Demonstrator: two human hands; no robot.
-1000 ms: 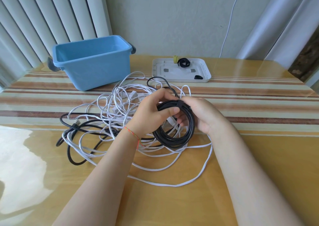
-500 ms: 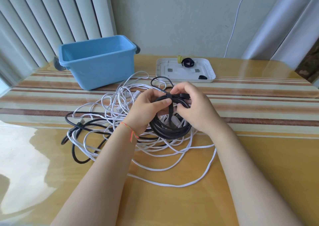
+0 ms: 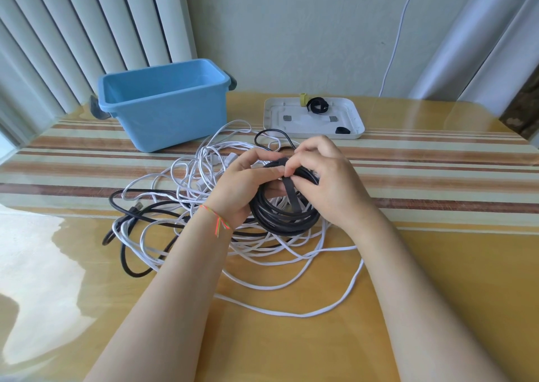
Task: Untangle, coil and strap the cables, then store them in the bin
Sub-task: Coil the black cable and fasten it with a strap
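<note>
Above tangled cables, left hand (image 3: pixel 242 186) gripping black coil (image 3: pixel 284 215) (fingers curled)

Bare forearms, neon thread bracelet (image 3: pixel 217 219) on left wrist

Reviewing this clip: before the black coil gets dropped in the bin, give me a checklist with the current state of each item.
1. Black coil gathered into neat loops: ok.
2. Left hand grips the coil at its top: ok.
3. Strap closed round the coil: not ok; the right hand pinches its top and the tail hangs loose across the loops.
4. Coil free of the white cables: cannot tell; it is held right over the pile.
5. Blue bin open, upright, with room: ok.
6. Spare straps on the white tray: ok.
</note>
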